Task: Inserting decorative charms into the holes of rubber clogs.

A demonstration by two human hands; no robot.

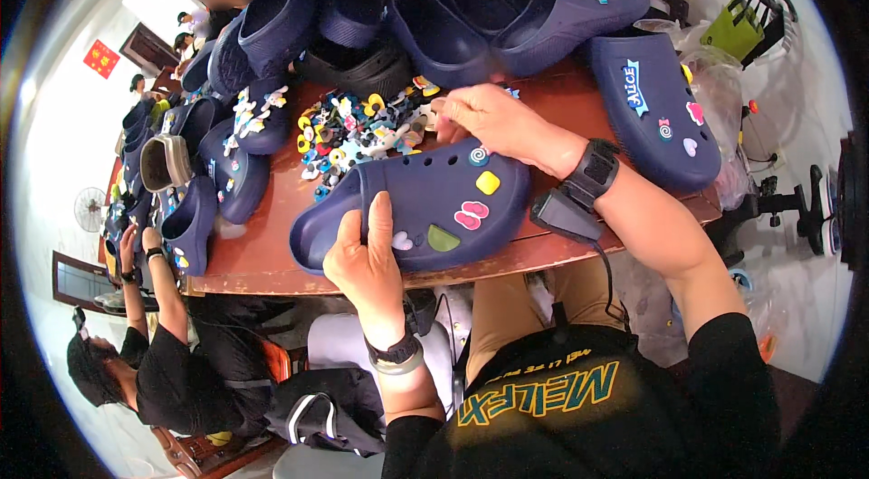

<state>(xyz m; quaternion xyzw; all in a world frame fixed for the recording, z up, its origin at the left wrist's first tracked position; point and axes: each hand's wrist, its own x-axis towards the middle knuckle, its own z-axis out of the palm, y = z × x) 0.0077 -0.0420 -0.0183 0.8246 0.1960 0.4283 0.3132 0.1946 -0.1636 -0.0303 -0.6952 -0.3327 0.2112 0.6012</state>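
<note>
A navy clog lies on its side near the table's front edge, dotted with a swirl charm, a yellow charm, pink flip-flop charms, a green half-round charm and a pale heart charm. My left hand grips the clog by the rim of its opening, thumb and fingers on either side. Over the clog's far edge reaches my right hand, its fingertips pinched together beside a heap of loose, colourful charms. Whatever the fingertips hold is too small to make out.
Navy clogs are piled along the back of the red-brown table, with a black clog among them. To the right stands a decorated navy clog. A co-worker handles clogs at the left. A green bag hangs far right.
</note>
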